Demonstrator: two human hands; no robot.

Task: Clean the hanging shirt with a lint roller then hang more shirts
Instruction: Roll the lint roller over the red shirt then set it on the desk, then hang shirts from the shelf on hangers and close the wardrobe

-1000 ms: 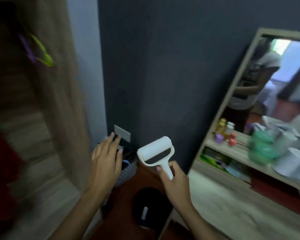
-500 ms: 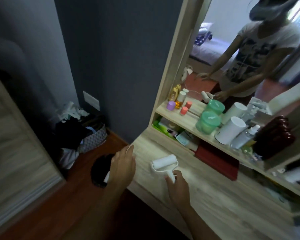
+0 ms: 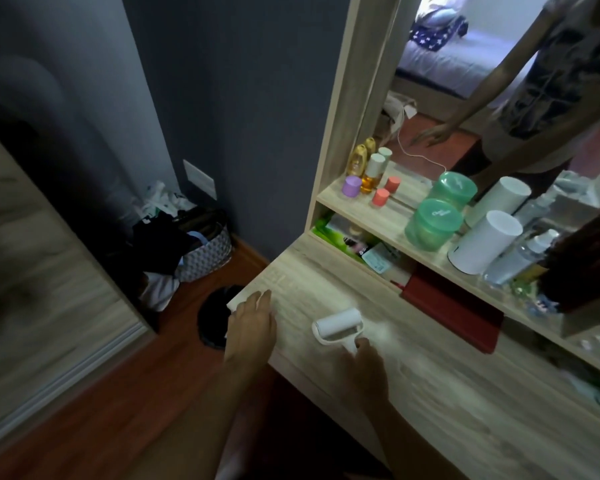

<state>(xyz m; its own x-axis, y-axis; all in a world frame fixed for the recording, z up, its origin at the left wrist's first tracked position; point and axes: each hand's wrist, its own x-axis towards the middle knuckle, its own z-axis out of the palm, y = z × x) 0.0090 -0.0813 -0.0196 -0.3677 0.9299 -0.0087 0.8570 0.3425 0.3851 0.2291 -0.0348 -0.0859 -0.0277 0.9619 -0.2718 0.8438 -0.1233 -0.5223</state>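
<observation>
Lying on the pale wooden desk [image 3: 447, 386]: white lint roller [image 3: 338, 325]. Pointing its short handle toward the near edge, roll crosswise.

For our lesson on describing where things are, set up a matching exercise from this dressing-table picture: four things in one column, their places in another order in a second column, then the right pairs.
Things
1. white lint roller
2. small lilac cylindrical jar
3. grey patterned fabric basket
4. flat dark red case

Places
A. on the floor by the dark wall
B. on the wooden tabletop, its handle at the right hand
C. on the upper shelf, beside the amber bottle
D. under the shelf, at the back of the tabletop

Pairs: 1-B, 2-C, 3-A, 4-D
</observation>
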